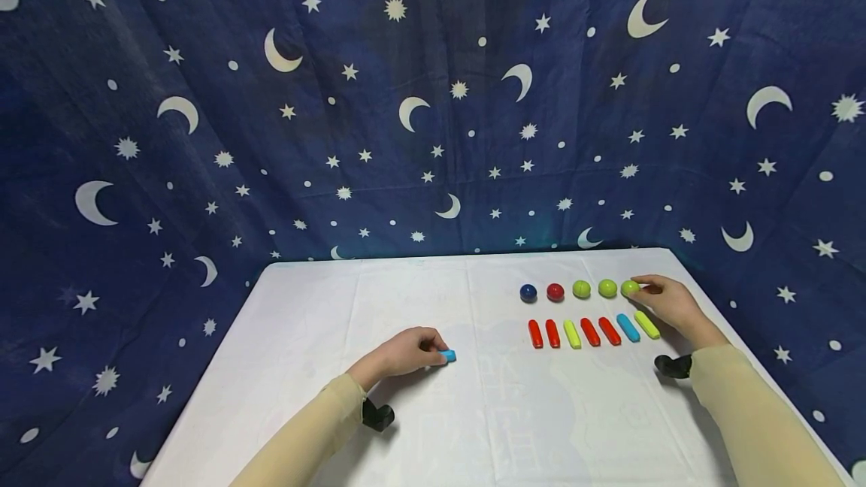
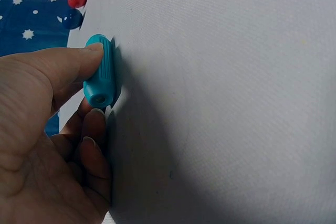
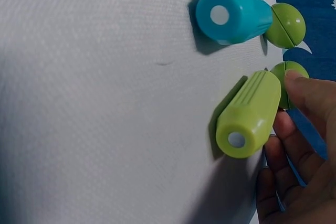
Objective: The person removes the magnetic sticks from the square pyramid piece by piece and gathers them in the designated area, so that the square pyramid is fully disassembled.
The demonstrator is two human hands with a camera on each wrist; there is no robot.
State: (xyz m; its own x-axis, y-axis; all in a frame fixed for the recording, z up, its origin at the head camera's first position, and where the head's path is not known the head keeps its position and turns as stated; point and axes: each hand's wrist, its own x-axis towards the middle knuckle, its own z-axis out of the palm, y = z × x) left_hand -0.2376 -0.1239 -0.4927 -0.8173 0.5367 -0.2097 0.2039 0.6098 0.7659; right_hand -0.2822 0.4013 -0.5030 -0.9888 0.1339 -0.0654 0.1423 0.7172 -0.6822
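Observation:
My left hand point(image 1: 404, 352) pinches a blue ribbed stick point(image 2: 105, 77) between thumb and fingers, low over the white table left of the other pieces. At the right end of a row of balls, my right hand point(image 1: 670, 308) pinches a yellow-green ball point(image 1: 630, 288), its thumb on the ball in the right wrist view. Close below that hand lies a yellow-green stick point(image 3: 249, 116), with another blue stick point(image 3: 236, 17) beside it. The other balls in the row are a dark blue ball point(image 1: 528, 293), a red ball point(image 1: 555, 292) and two more green balls point(image 1: 607, 288).
Several sticks lie in a slanted row in front of the balls, including red sticks point(image 1: 590, 332) and a second yellow-green stick point(image 1: 571, 334). The white table point(image 1: 352, 299) ends at a dark blue curtain point(image 1: 379, 156) with moons and stars.

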